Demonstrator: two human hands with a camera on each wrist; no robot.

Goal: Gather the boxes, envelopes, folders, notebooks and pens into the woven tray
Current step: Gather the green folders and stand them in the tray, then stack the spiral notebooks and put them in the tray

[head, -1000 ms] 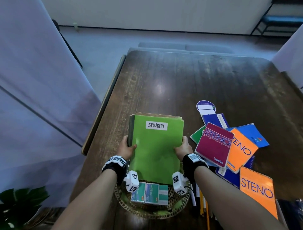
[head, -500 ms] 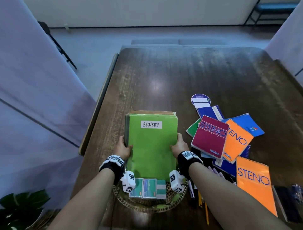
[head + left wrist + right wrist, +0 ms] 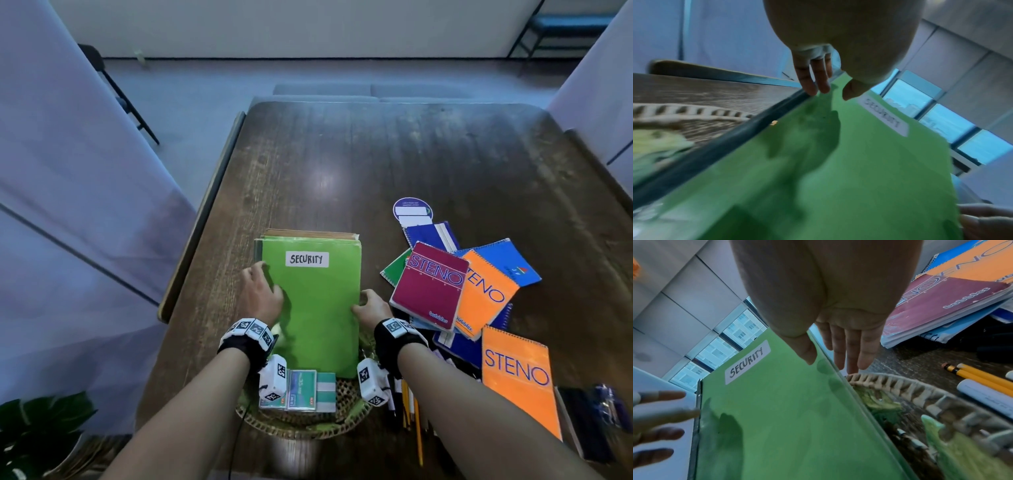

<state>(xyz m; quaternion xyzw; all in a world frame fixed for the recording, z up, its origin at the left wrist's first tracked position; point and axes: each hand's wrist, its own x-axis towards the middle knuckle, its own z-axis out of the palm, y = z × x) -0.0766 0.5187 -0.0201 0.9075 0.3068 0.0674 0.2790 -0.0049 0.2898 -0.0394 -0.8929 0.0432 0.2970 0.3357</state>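
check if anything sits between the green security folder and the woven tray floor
Yes. The small boxes already lie in the woven tray; the green folder has its near end over the tray, beside them.

Your left hand [image 3: 838, 40] hangs over the green folder [image 3: 838, 170], straight fingers [image 3: 807, 84] reaching down to its dark spine edge. The white label [image 3: 884, 116] reads blurred. The woven tray's rim [image 3: 694, 112] curves at left on the wooden table [image 3: 694, 91]. Fingertips of your right hand [image 3: 986, 222] show at the folder's lower right edge.
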